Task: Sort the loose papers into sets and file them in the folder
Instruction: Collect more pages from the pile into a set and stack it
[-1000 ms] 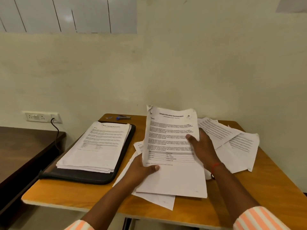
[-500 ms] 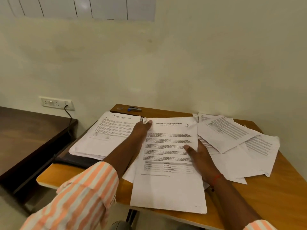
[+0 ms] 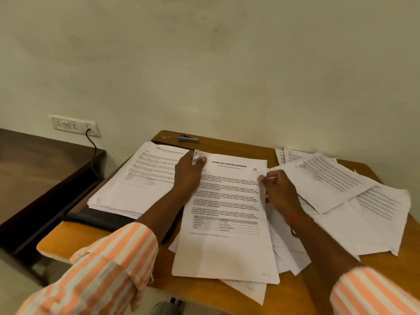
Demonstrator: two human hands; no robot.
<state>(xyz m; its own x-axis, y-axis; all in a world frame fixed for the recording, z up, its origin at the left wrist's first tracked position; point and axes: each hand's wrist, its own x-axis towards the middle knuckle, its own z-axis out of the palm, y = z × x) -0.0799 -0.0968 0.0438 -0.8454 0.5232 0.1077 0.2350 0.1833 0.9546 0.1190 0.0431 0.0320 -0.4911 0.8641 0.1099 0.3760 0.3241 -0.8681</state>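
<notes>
Both hands have shifted on the printed set [image 3: 227,201] since half a second ago. The left hand [image 3: 188,176], which lay with its fingers flat at the far-left corner, now has thumb and fingers closed on that crumpled corner [image 3: 196,155]. The right hand [image 3: 280,189] has slid off the page face to its right edge, where the fingertips are curled and seem to pinch the paper's edge.

The printed set lies flat in the middle of the surface [image 3: 302,292], headed "Sample Internship Documentation", with its near end overhanging the sheets underneath and reaching close to the near edge.

Just left of it, at the left edge of the surface, the black folder [image 3: 95,218] lies open with a thick filed stack [image 3: 141,178] on top; the left forearm crosses the folder's near-right corner.

On the right half, loose papers [image 3: 341,189] are fanned out and overlapping, some printed side up, spreading towards the right edge. The right forearm, with a red thread [image 3: 294,220] at the wrist, lies over some of them.

A blue stapler [image 3: 188,139] sits at the far edge, near the far-left corner.

Beyond the surface, a wall socket [image 3: 75,126] holds a black cable [image 3: 92,144] that drops behind a dark desk [image 3: 34,178] on the left.
</notes>
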